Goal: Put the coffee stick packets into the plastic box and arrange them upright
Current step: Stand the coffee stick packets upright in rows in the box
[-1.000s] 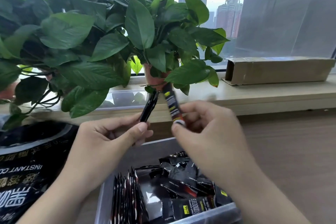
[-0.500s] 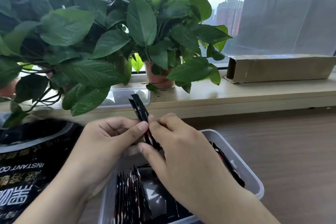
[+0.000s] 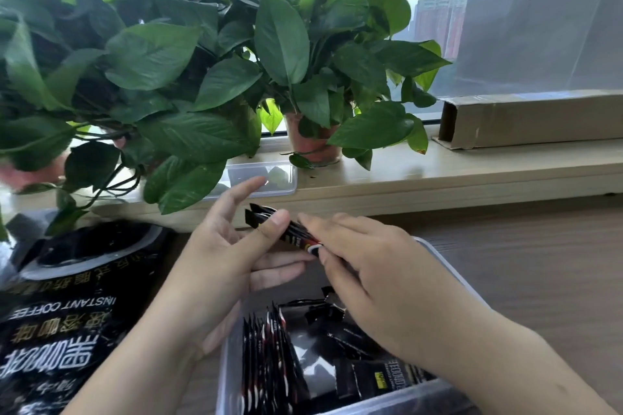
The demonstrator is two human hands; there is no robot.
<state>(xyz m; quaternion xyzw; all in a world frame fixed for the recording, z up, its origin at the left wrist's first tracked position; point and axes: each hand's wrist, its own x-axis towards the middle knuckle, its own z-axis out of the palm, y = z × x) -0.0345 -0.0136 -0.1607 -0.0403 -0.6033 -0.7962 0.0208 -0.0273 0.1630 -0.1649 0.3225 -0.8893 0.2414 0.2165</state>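
**Desk:** Where are the packets?

**Operator:** The big instant-coffee bag lies at the table's left edge. Next to it my left hand pinches a few coffee stick packets between thumb and fingers, with the forefinger sticking out straight. They are in the air above the far end of the plastic box, which sits at the table's near edge. My right hand meets their lower end. Its fingertips touch it, but I cannot tell whether they pinch.

**Desk:** How do they look?

**Operator:** They are narrow, flat, glossy black sticks with a red-and-white mark near one end. At the box's left end an upright row stands on edge. To its right, loose packets lie flat in a heap.

**Desk:** How will they handle?

**Operator:** I judge them light, thin and bendy, with slick foil that slides easily. I would square the stack and hold it mid-length across the flat faces, firmly but without creasing. Set down alone they would likely topple, so they should lean against the row.
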